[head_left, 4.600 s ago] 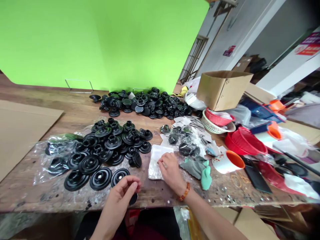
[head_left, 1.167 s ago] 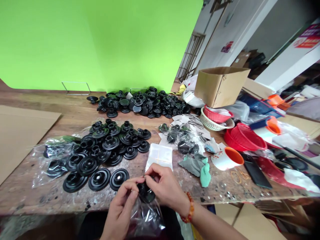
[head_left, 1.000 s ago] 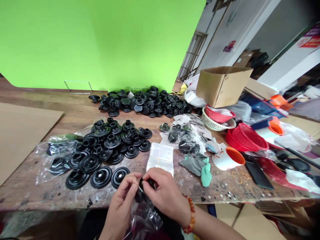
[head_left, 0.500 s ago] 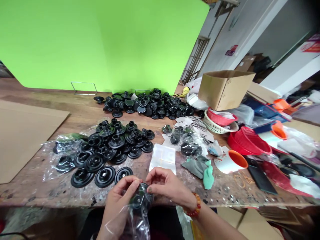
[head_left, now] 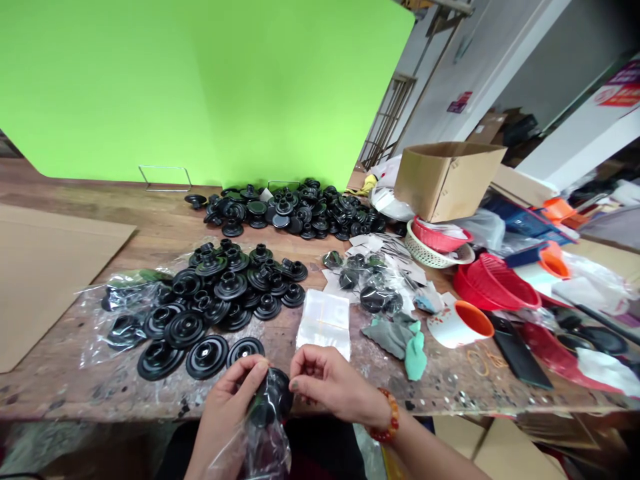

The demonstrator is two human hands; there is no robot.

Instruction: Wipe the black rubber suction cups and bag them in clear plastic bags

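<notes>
A clear plastic bag [head_left: 267,443] with black round flanged parts [head_left: 280,393] inside hangs at the table's front edge. My left hand [head_left: 233,393] pinches its upper edge between thumb and fingers. Close by on the right, my right hand [head_left: 325,383] has its fingers curled and its thumb drawn in beside the bag; whether it grips a bit of film is too small to see. Just ahead lies a stack of flat clear bags [head_left: 325,320] with a band around it. Loose black flanged discs [head_left: 207,353] lie in a pile to the left.
More black parts [head_left: 300,210] are heaped at the back against a green board [head_left: 200,87]. Filled bags [head_left: 377,280], a grey-green cloth [head_left: 393,333], a white-orange tube [head_left: 460,325], a phone [head_left: 520,353] and red baskets [head_left: 495,283] crowd the right. Cardboard [head_left: 55,267] covers the left.
Both hands and the bag have shifted slightly left and down. My right fingertips have moved a little away from my left thumb, and the bagged part has turned.
</notes>
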